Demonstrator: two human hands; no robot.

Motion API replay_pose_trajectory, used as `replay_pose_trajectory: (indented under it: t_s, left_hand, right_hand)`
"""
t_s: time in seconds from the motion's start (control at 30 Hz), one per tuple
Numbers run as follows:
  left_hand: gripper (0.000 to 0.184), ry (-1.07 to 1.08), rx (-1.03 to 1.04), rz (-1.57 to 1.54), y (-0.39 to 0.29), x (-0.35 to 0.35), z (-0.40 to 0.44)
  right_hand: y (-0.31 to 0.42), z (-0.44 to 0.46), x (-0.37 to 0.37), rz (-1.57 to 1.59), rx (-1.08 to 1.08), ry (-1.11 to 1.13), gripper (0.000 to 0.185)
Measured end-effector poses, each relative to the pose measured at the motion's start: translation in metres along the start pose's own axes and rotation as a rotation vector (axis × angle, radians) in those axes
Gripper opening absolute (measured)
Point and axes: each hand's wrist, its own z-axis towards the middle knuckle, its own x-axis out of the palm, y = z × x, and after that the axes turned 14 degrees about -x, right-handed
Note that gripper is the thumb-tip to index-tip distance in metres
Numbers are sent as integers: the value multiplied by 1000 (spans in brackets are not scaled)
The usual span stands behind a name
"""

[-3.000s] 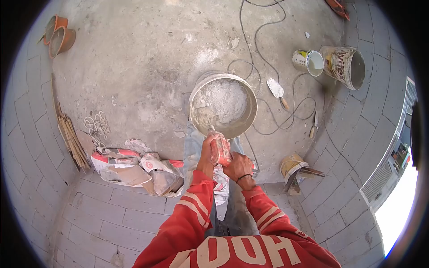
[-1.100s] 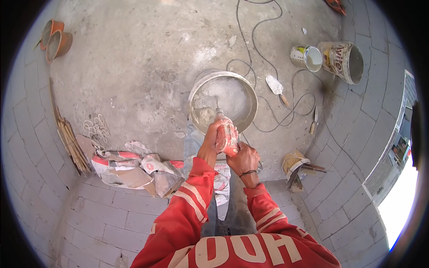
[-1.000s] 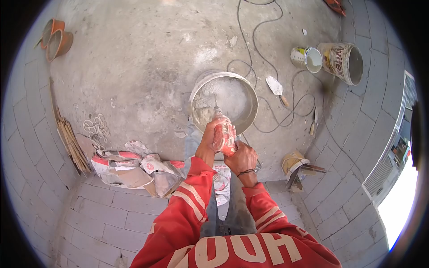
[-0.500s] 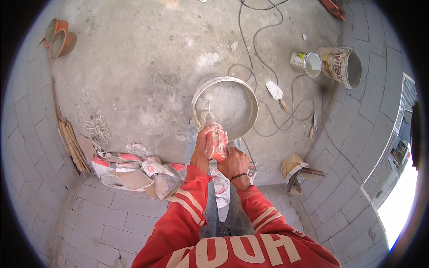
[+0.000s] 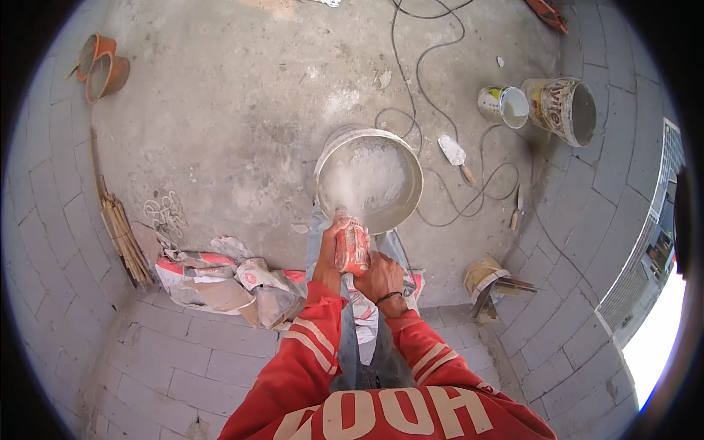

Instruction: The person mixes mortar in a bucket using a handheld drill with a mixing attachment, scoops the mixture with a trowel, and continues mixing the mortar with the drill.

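A red, dust-coated power drill (image 5: pixel 353 248) points into a large round bucket (image 5: pixel 416 187). My left hand (image 5: pixel 329 246) is wrapped round the front of the drill's body. At the drill's rear, my right hand (image 5: pixel 381 276) is closed on its handle, with a dark band at the wrist. Pale powder (image 5: pixel 375 172) fills much of the bucket, and a whitish blur of dust hangs at its left side, hiding the tool's tip. The bucket stands on the concrete floor just beyond my legs.
A trowel (image 5: pixel 452 151) and a looping cable (image 5: pixel 482 192) lie right of the bucket. Two pails (image 5: pixel 503 107) (image 5: pixel 551 106) stand at the right wall. Torn bags (image 5: pixel 220 287) and wooden sticks (image 5: pixel 122 236) lie left. Orange buckets (image 5: pixel 110 75) are far left; another container (image 5: pixel 482 276) is lower right.
The drill and both my hands have moved left and a little closer to my body. Dust now blurs the bucket's left side, where the drill's shaft showed before.
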Motion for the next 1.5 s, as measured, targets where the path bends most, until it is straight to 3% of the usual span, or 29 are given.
replay_pose_trajectory:
  t_s: [0.53, 0.77, 1.03, 1.13, 1.5]
  left_hand:
    - [33, -30, 43, -21, 38, -29, 5]
    - [35, 105, 36, -36, 49, -40, 9]
    - [37, -45, 10, -67, 67, -36, 9]
    - [38, -5, 18, -97, 78, -39, 10]
    - [25, 60, 8, -151, 75, -16, 17]
  right_hand:
    - [-13, -28, 3, 26, 100, 99, 35]
    - [-22, -36, 2, -22, 111, 117, 34]
    - [-27, -46, -5, -62, 98, 132, 37]
    - [-27, -50, -13, -97, 84, 163, 39]
    - [-29, -43, -26, -124, 87, 133, 36]
